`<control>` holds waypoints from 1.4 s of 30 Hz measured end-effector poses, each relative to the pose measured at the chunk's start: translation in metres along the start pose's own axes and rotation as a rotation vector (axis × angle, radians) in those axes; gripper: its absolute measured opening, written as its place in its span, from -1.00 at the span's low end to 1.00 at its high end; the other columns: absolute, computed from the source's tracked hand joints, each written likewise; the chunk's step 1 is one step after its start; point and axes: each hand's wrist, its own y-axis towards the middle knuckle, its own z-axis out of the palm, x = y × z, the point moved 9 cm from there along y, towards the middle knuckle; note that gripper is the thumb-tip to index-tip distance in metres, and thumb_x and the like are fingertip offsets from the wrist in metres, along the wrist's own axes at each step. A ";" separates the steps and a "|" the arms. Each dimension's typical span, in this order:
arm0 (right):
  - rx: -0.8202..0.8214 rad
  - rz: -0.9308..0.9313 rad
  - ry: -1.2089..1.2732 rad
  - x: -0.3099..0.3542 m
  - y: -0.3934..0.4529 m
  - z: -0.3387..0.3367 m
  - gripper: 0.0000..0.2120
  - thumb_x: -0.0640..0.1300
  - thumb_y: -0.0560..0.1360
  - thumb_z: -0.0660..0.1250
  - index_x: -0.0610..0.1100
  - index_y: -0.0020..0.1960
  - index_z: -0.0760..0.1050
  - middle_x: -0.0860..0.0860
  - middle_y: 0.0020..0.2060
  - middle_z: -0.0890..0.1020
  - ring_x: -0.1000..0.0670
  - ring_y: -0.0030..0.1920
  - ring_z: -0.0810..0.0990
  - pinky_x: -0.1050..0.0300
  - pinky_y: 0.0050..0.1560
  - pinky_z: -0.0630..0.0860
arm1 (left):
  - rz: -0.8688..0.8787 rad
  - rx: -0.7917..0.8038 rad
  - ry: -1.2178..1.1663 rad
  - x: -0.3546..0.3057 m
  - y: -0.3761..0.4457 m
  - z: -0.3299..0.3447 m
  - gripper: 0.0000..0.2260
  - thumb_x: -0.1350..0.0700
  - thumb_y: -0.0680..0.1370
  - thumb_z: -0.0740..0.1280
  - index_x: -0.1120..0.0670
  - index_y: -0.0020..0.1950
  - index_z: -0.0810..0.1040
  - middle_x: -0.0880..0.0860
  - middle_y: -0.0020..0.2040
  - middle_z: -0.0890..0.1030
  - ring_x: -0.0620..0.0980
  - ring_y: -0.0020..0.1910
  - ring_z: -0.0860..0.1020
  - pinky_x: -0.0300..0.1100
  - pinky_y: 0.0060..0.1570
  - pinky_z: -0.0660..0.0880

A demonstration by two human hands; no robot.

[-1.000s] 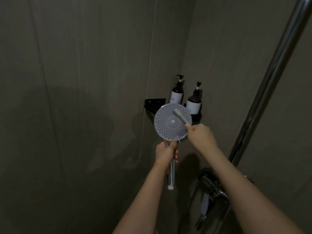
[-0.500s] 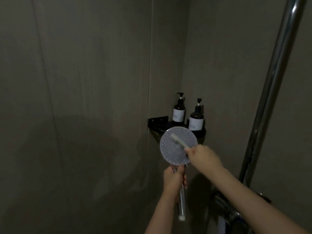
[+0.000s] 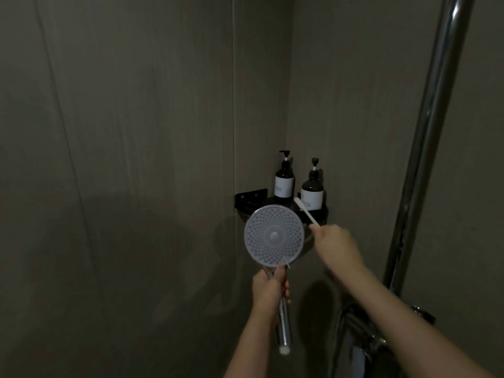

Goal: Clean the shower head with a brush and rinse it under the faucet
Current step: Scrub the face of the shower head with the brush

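Item: round pale-grey perforated shower head (image 3: 274, 236) on chrome handle, clenched upright in your left hand (image 3: 270, 289), just below the black corner shelf (image 3: 252, 199). Your right hand (image 3: 336, 245) grips a slim white brush (image 3: 305, 211), lifted clear to the head's right. Status: scrubbing apparently unfinished or pausing; rinse at chrome faucet (image 3: 362, 331), lower right, outstanding

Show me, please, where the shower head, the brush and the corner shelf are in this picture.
shower head (image 3: 274, 236): head view, centre of its round spray face.
brush (image 3: 306, 211): head view, middle of its white handle.
corner shelf (image 3: 251, 198): head view, its black wall bracket on the left.
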 end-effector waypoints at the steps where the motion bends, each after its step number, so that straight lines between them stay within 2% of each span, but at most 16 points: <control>1: 0.041 -0.061 0.002 0.010 -0.005 -0.001 -0.67 0.02 0.62 0.06 -0.11 -0.04 0.54 -0.10 -0.21 0.61 0.03 -0.34 0.51 0.18 -0.39 0.44 | 0.001 0.001 0.002 -0.001 0.000 0.000 -0.80 0.19 0.57 0.25 0.13 -0.27 0.42 0.01 -0.56 0.43 -0.09 -0.62 0.35 -0.29 -0.59 0.32; 2: 0.068 -0.155 0.014 0.018 -0.008 0.008 -0.70 0.00 0.62 0.04 -0.03 0.05 0.54 -0.12 -0.09 0.63 -0.03 -0.22 0.58 0.12 -0.25 0.52 | 0.007 0.003 0.004 -0.002 0.000 0.000 -0.80 0.20 0.56 0.25 0.14 -0.27 0.43 0.01 -0.56 0.43 -0.09 -0.62 0.35 -0.29 -0.60 0.32; 4: 0.127 -0.185 -0.121 0.022 -0.026 0.030 -0.66 0.01 0.62 0.02 -0.06 0.14 0.53 -0.15 0.03 0.60 -0.13 0.01 0.60 0.05 -0.05 0.51 | 0.012 0.003 0.020 -0.003 0.001 0.000 -0.81 0.23 0.55 0.24 0.15 -0.28 0.46 0.03 -0.55 0.43 -0.09 -0.62 0.36 -0.29 -0.61 0.32; 8: 0.037 -0.031 -0.103 -0.002 -0.009 0.015 -0.64 0.04 0.62 0.06 -0.12 -0.11 0.53 -0.06 -0.28 0.52 -0.07 -0.21 0.55 0.18 -0.37 0.35 | -0.015 0.011 -0.002 -0.002 0.001 0.003 -0.81 0.20 0.57 0.23 0.13 -0.26 0.43 0.02 -0.55 0.43 -0.10 -0.62 0.36 -0.28 -0.60 0.33; 12: 0.031 -0.134 -0.101 0.010 -0.018 0.030 -0.66 0.02 0.63 0.02 -0.04 0.15 0.52 -0.11 -0.09 0.59 -0.13 -0.04 0.61 0.04 -0.08 0.54 | 0.013 0.009 0.018 -0.003 0.004 0.003 -0.82 0.18 0.55 0.27 0.14 -0.25 0.48 0.04 -0.52 0.45 -0.08 -0.59 0.39 -0.26 -0.56 0.35; 16: -0.007 0.018 -0.021 -0.011 0.003 0.002 -0.64 0.03 0.62 0.06 -0.15 0.01 0.57 -0.02 -0.33 0.53 0.00 -0.32 0.53 0.15 -0.35 0.43 | 0.003 0.003 0.025 -0.001 0.002 0.003 -0.81 0.21 0.57 0.24 0.13 -0.26 0.43 0.01 -0.56 0.42 -0.09 -0.63 0.36 -0.28 -0.59 0.33; 18: 0.072 -0.071 -0.103 -0.003 0.004 0.012 -0.64 0.05 0.61 0.05 -0.12 0.02 0.55 -0.04 -0.26 0.57 -0.01 -0.27 0.56 0.12 -0.29 0.51 | -0.006 0.009 0.029 0.002 0.001 0.003 -0.81 0.21 0.56 0.25 0.13 -0.26 0.44 0.01 -0.55 0.43 -0.09 -0.61 0.37 -0.26 -0.57 0.34; 21: 0.244 -0.196 -0.297 0.008 -0.019 0.050 -0.63 0.09 0.58 0.08 -0.13 0.03 0.55 -0.14 -0.03 0.62 -0.14 -0.03 0.61 0.04 -0.07 0.52 | -0.025 0.004 0.034 0.005 0.001 0.000 -0.82 0.24 0.52 0.29 0.15 -0.29 0.49 0.03 -0.53 0.45 -0.07 -0.58 0.39 -0.24 -0.54 0.35; 25: 0.160 -0.166 -0.138 0.011 -0.002 0.036 -0.60 0.05 0.61 0.06 -0.14 -0.14 0.56 -0.06 -0.29 0.54 -0.05 -0.25 0.55 0.14 -0.33 0.41 | 0.012 0.032 0.059 0.005 0.002 0.002 -0.83 0.19 0.55 0.28 0.14 -0.24 0.48 0.02 -0.52 0.47 -0.08 -0.57 0.41 -0.22 -0.52 0.37; 27: 0.171 -0.164 -0.146 0.014 0.004 0.034 -0.58 0.06 0.61 0.05 -0.18 -0.08 0.56 -0.04 -0.29 0.52 -0.04 -0.25 0.54 0.13 -0.29 0.43 | 0.020 0.034 0.081 0.005 0.002 0.005 -0.88 0.17 0.55 0.29 0.16 -0.18 0.53 0.03 -0.45 0.53 -0.08 -0.50 0.48 -0.21 -0.47 0.43; 29: 0.279 -0.159 -0.256 0.015 0.000 0.047 -0.62 0.10 0.58 0.10 -0.12 -0.21 0.51 -0.04 -0.28 0.52 -0.07 -0.19 0.56 0.08 -0.18 0.47 | 0.029 0.023 0.075 0.006 0.003 0.005 -0.90 0.18 0.54 0.30 0.17 -0.13 0.57 0.04 -0.41 0.56 -0.08 -0.47 0.52 -0.22 -0.46 0.45; 31: 0.281 -0.188 -0.260 0.017 0.001 0.045 -0.63 0.10 0.58 0.11 -0.07 -0.30 0.43 -0.04 -0.29 0.53 -0.05 -0.23 0.55 0.10 -0.19 0.47 | 0.032 0.029 0.064 0.006 0.005 0.006 -0.87 0.18 0.55 0.29 0.15 -0.20 0.51 0.04 -0.48 0.49 -0.09 -0.56 0.43 -0.24 -0.52 0.38; 34: 0.221 -0.185 -0.205 0.018 0.006 0.034 -0.62 0.11 0.58 0.08 -0.06 -0.26 0.46 -0.03 -0.30 0.55 -0.03 -0.28 0.55 0.11 -0.26 0.49 | 0.039 0.048 0.100 0.006 0.006 0.010 -0.82 0.19 0.55 0.28 0.12 -0.27 0.47 0.03 -0.51 0.46 -0.09 -0.57 0.39 -0.23 -0.52 0.34; 37: 0.352 -0.149 -0.260 0.010 -0.001 0.051 -0.66 0.10 0.56 0.15 -0.06 -0.29 0.44 -0.02 -0.33 0.50 -0.04 -0.23 0.52 0.13 -0.19 0.43 | 0.040 0.033 0.109 0.005 0.005 0.010 -0.83 0.23 0.53 0.29 0.13 -0.26 0.51 0.03 -0.49 0.48 -0.08 -0.53 0.43 -0.23 -0.49 0.36; 40: 0.240 -0.171 -0.191 0.007 0.005 0.041 -0.63 0.09 0.57 0.12 -0.01 -0.35 0.40 -0.07 -0.28 0.55 -0.08 -0.21 0.56 0.08 -0.17 0.49 | 0.054 0.048 0.109 0.003 0.006 0.014 -0.82 0.20 0.55 0.28 0.13 -0.27 0.48 0.02 -0.52 0.46 -0.10 -0.58 0.40 -0.25 -0.53 0.33; 42: 0.284 -0.151 -0.208 0.004 0.003 0.047 -0.64 0.09 0.56 0.14 -0.03 -0.34 0.41 -0.04 -0.33 0.51 -0.07 -0.22 0.55 0.10 -0.20 0.46 | 0.042 0.047 0.119 0.005 0.006 0.014 -0.83 0.21 0.54 0.28 0.13 -0.26 0.49 0.02 -0.51 0.48 -0.09 -0.55 0.42 -0.24 -0.52 0.35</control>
